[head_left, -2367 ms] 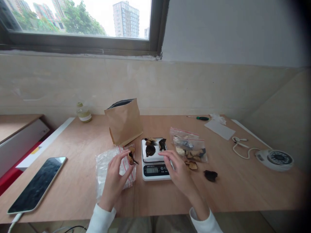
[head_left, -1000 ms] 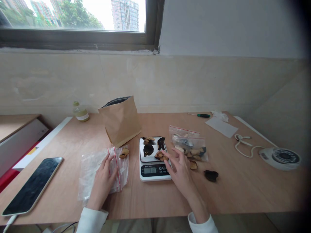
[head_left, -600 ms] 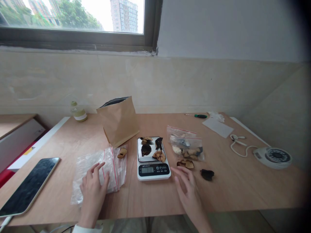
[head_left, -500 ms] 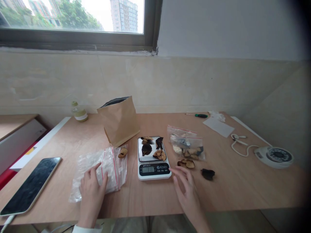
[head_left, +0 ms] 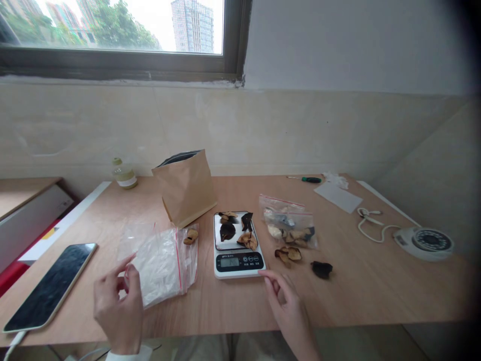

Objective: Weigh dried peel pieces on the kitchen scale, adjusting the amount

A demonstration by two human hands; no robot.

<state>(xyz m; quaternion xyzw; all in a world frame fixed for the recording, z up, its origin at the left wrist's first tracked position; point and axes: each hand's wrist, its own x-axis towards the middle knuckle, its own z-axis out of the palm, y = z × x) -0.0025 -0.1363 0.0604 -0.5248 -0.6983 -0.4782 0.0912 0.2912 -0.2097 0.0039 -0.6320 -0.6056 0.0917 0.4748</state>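
Observation:
My left hand (head_left: 119, 306) is closed in a pinch at the left edge of a clear zip bag (head_left: 136, 240), which lies over a pile of similar bags (head_left: 161, 265). One dried mushroom-like slice (head_left: 191, 236) rests on that pile. My right hand (head_left: 289, 306) has its index finger stretched to the front right corner of a white digital scale (head_left: 240, 273) and holds nothing. Several dried slices (head_left: 247, 240), brown and black, sit on the scale's tray. Its display (head_left: 229, 262) is lit, but the digits are hard to read.
Right of the scale lie a filled zip bag (head_left: 291, 233), a brown slice (head_left: 288, 254) and a black slice (head_left: 321, 269). Behind stands an open kraft pouch (head_left: 186, 190). A phone (head_left: 50, 286), bottle (head_left: 125, 174), screwdriver (head_left: 311, 179) and white camera-like device (head_left: 424, 243) are farther out.
My left hand has moved left and closed, drawing the top zip bag's edge along with it. My right hand has slid slightly down along the scale's corner.

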